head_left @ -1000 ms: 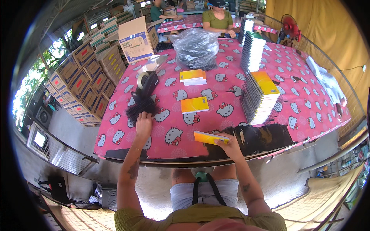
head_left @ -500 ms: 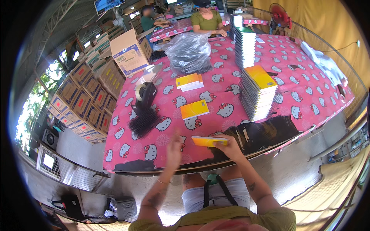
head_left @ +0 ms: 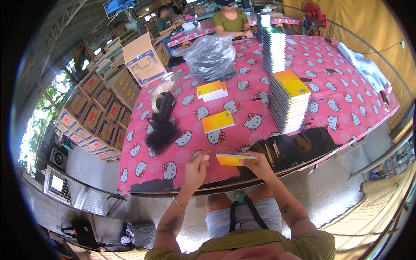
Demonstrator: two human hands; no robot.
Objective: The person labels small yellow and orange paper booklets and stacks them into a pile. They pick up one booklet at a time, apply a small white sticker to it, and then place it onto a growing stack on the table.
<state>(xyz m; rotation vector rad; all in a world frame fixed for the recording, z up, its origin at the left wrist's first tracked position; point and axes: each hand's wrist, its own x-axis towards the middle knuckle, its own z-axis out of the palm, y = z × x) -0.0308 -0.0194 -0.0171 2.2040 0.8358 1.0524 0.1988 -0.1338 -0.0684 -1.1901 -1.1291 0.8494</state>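
Notebook (head_left: pixel 229 160), thin and yellow, lies between the thumb and fingers of the right hand (head_left: pixel 259 166), which are closed on its right end, the page edges turned up, above the near edge of the table. At its nine o'clock, the left hand (head_left: pixel 197 170) is loosely curled, thumb and fingertips drawn close together just beside the cover; whether they pinch anything is too small to tell. Taking the held notebook as the clock's centre, a loose yellow notebook (head_left: pixel 218 121) lies flat on the pink tablecloth (head_left: pixel 244 138) between eleven and twelve, with a small pile (head_left: pixel 212 89) and a grey plastic bag (head_left: pixel 209 60) farther out that way. Between nine and ten sits a tuft of thin black strands (head_left: pixel 162 139); near ten, a tape dispenser (head_left: pixel 166 107). Between one and two rises a stack of spiral notebooks (head_left: pixel 291 103). A co-worker (head_left: pixel 230 21) is at twelve, across the table.
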